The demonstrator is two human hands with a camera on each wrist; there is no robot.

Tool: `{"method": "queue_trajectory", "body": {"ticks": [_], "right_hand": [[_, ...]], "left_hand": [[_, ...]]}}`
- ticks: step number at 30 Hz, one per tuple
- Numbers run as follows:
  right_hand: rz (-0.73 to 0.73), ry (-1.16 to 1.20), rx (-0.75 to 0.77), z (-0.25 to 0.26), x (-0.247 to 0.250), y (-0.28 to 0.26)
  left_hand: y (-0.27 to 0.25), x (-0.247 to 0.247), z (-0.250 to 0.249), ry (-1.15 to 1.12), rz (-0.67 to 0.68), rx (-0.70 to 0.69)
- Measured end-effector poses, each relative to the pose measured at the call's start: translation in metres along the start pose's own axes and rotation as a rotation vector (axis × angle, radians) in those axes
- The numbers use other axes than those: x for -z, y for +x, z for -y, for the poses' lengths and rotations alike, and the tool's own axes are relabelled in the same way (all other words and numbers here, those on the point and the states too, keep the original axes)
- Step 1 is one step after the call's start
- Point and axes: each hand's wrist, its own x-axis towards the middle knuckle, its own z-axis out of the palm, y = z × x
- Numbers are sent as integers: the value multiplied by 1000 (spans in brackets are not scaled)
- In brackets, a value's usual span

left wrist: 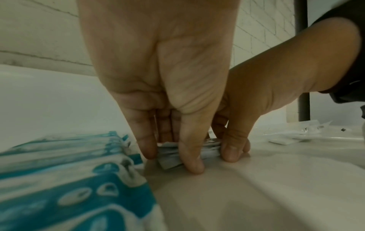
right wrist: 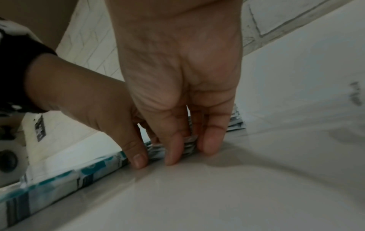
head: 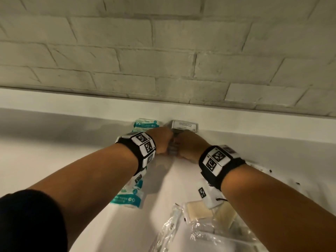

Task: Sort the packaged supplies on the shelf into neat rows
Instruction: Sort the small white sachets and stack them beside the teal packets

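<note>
A stack of grey-white sachets (head: 172,151) stands on edge on the white shelf (head: 72,151), one labelled sachet (head: 184,126) lying behind it against the back ledge. My left hand (head: 161,142) and right hand (head: 189,148) meet over the stack. In the left wrist view my left hand (left wrist: 171,156) pinches the sachet stack (left wrist: 169,159) between thumb and fingers, and the right hand (left wrist: 256,109) holds its other end. In the right wrist view my right hand (right wrist: 192,150) pinches the sachet stack (right wrist: 190,143). A row of teal-and-white wipe packets (head: 134,193) runs along the left.
Clear plastic packs with cream-coloured contents (head: 200,211) and loose clear wrappers (head: 169,228) lie at the front right. A brick wall (head: 163,51) rises behind the shelf ledge. A dark pole (left wrist: 302,62) and small white packets (left wrist: 292,137) show at the right.
</note>
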Motion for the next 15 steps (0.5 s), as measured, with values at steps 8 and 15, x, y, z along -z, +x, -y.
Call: {"method": "queue_trajectory", "body": {"ticks": [8,15], "right_hand": [[-20,-65,4,0,-1,0],[-137,97,-95,-19,17,-56]], "left_hand": [[5,-3,4,-7,-1,14],[-9,2,-3,-38,-85,16]]}}
